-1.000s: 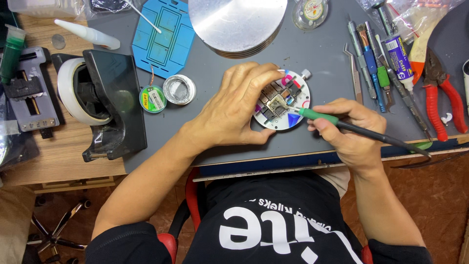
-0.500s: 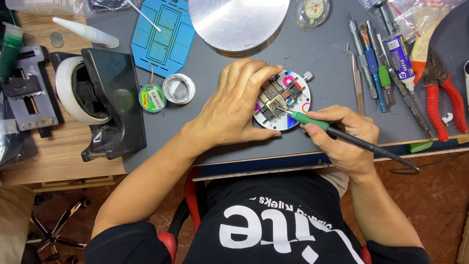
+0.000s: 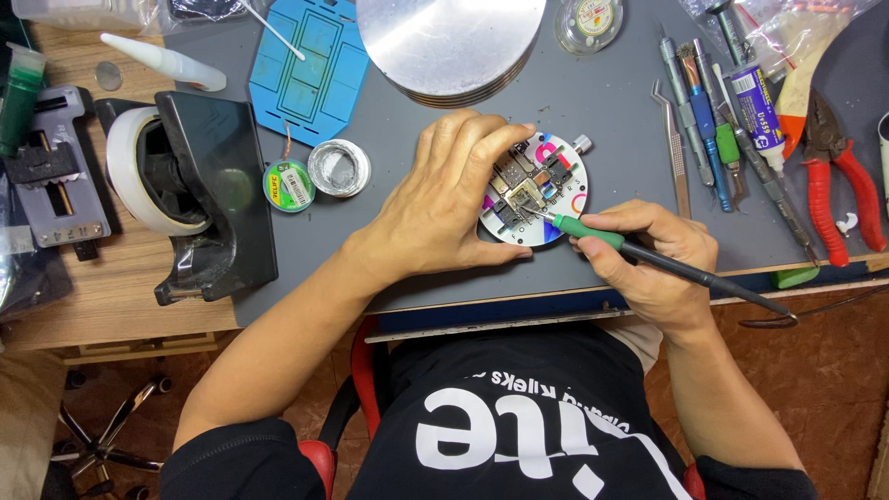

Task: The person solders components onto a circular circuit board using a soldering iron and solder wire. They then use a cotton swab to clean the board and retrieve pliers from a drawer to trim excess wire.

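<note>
Grey work mat (image 3: pixel 398 250) covers most of your bench, with bare wood showing along the left edge of the frame. Your left hand (image 3: pixel 444 199) sits just above the middle of the frame, fingers curled loosely around the left side of a small round white fixture (image 3: pixel 560 181) with coloured patches, thumb down on the mat at its lower edge, so you're bracing it rather than lifting it. A little circuit board (image 3: pixel 526 194) is clamped in the centre of that fixture. Your right hand (image 3: pixel 648 264), lower right of centre, is closed in a pen grip around a soldering iron (image 3: pixel 593 231) with a green collar and a black handle, and its tip touches the board. Left of your left hand you've got a green solder-wick spool (image 3: pixel 289 187) and a solder reel (image 3: pixel 339 168) side by side, then a black tape dispenser (image 3: pixel 208 190) with a pale roll further left. A blue stencil frame (image 3: pixel 310 69) and a stack of metal discs (image 3: pixel 449 42) are along the top. Tweezers (image 3: pixel 681 153), a row of hand tools (image 3: pixel 708 120) and red-handled pliers (image 3: pixel 833 171) fill the upper right.
</note>
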